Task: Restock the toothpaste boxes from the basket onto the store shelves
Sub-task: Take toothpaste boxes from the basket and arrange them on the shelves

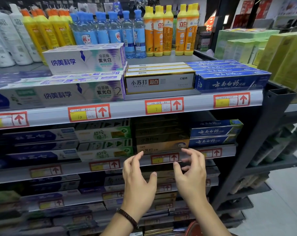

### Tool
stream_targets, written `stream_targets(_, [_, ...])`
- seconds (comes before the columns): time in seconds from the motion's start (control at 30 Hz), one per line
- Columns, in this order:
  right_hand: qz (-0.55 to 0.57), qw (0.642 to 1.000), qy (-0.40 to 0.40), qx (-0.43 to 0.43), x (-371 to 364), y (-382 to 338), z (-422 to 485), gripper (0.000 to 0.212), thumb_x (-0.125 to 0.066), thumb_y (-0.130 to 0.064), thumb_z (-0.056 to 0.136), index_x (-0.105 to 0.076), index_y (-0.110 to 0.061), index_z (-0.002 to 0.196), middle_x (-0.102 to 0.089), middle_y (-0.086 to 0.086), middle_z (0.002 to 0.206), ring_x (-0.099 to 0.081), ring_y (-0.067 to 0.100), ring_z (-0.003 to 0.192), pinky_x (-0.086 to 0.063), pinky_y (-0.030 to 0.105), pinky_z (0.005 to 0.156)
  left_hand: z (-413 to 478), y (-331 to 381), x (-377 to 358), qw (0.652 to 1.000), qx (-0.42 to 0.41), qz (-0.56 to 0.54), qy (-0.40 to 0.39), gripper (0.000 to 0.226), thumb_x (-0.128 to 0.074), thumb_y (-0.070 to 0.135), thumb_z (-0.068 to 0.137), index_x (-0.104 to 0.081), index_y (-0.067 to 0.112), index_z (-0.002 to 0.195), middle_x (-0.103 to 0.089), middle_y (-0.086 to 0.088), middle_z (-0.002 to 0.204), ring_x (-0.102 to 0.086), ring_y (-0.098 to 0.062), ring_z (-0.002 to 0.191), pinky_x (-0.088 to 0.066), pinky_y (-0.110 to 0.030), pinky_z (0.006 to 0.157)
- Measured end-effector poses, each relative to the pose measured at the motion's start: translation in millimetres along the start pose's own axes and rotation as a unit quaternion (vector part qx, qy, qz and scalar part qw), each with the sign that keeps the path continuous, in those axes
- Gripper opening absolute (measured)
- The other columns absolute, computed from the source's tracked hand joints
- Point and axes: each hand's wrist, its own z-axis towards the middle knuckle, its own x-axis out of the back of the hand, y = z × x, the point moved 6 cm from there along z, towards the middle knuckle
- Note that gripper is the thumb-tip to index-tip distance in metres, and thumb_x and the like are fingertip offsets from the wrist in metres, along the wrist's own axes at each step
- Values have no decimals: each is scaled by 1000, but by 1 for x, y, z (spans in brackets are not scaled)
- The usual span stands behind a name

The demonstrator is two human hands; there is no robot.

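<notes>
The shelving unit [127, 109] fills the view, its tiers packed with toothpaste boxes lying lengthwise. The task's stock that matters here is the gold stack [161, 138] on the second tier, just below centre, hemmed in by green boxes [105, 142] at its nine o'clock and blue boxes [214, 132] at its three o'clock. At six o'clock of that stack both hands hover with nothing in them. The left hand [137, 181] and the right hand [192, 174] have their fingers loosely curved and spread, the tips close to the front of the lowest gold box. Whether they touch it cannot be told. The main risk, as I judge it, is the tight fit: a push on one end alone would skew the stack and drive it into a neighbouring row, nudging blue or green boxes out of line or off the lip. The gold pile reaches nearly to the underside of the tier above, so another box forced on top could jam or crush. A red curved rim [192, 229] at the frame's six o'clock may be the basket, but too little shows to be sure. A blind reach down for it could knock the lower shelf fronts. Smallest, the price tag [164, 158] sits right between the hands and could be scuffed loose.
</notes>
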Motion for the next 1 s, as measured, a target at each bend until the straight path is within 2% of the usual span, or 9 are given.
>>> stream_targets(0.07, [8, 1000, 6, 0, 2, 1, -5, 44, -77, -12, 91, -59, -30, 128, -48, -12, 130, -61, 8, 104, -55, 23, 80, -1, -3, 1, 1000, 11, 0, 0, 64, -71, 28, 97, -36, 46, 148, -25, 28, 137, -39, -13, 140, -49, -41, 112])
stream_targets(0.17, [5, 1000, -1, -4, -1, 4, -14, 42, -77, -12, 91, -58, -34, 122, -48, -17, 124, -61, 5, 102, -54, 20, 77, -3, -10, 3, 1000, 25, -5, 9, 61, -72, 26, 96, -39, 45, 143, -32, 21, 140, -41, -11, 139, -46, -40, 115])
stream_targets(0.3, [7, 999, -25, -19, -10, 9, -26, 41, -77, -11, 91, -59, -34, 121, -50, -18, 121, -61, 4, 101, -54, 20, 77, -9, -24, 4, 998, 56, -14, 17, 57, -74, 25, 95, -43, 45, 137, -39, 19, 136, -46, -6, 129, -50, -36, 108])
stream_targets(0.5, [18, 995, -85, -43, -30, 12, -45, 41, -76, -10, 92, -61, -34, 122, -55, -17, 117, -61, 5, 100, -50, 13, 76, -24, -51, 12, 995, 98, -22, 25, 51, -73, 21, 96, -46, 40, 134, -43, 21, 130, -50, 5, 117, -49, -9, 83])
stream_targets(0.57, [29, 992, -112, -54, -40, 10, -52, 43, -75, -11, 93, -62, -34, 126, -56, -18, 118, -61, 3, 101, -49, 12, 77, -30, -62, 18, 992, 115, -30, 29, 50, -73, 22, 96, -47, 40, 135, -44, 20, 131, -52, 6, 115, -52, -15, 89])
stream_targets(0.67, [73, 980, -156, -102, -59, 6, -67, 46, -74, -14, 96, -60, -36, 133, -61, -17, 119, -63, 2, 102, -54, 18, 79, -38, -77, 29, 988, 143, -48, 39, 49, -72, 24, 97, -46, 38, 135, -49, 17, 132, -54, 2, 116, -54, -30, 100])
stream_targets(0.8, [95, 968, -190, -134, -80, -7, -90, 44, -75, -20, 97, -59, -41, 133, -66, -14, 116, -65, 1, 100, -56, 21, 79, -45, -91, 48, 983, 156, -78, 55, 45, -70, 25, 99, -46, 37, 135, -57, 15, 127, -60, 1, 110, -53, -19, 88])
stream_targets(0.9, [101, 961, -216, -136, -94, -24, -104, 43, -76, -22, 96, -59, -41, 130, -68, -13, 112, -66, 2, 100, -58, 24, 83, -50, -101, 69, 981, 158, -96, 64, 43, -68, 26, 100, -48, 34, 137, -60, 15, 124, -62, 7, 103, -53, -13, 80])
stream_targets(1.0, [108, 956, -237, -136, -109, -46, -122, 40, -76, -21, 96, -61, -40, 128, -69, -12, 110, -66, 1, 98, -58, 24, 83, -59, -114, 97, 979, 162, -101, 74, 40, -67, 26, 101, -49, 36, 135, -62, 16, 122, -63, 11, 98, -51, -12, 76])
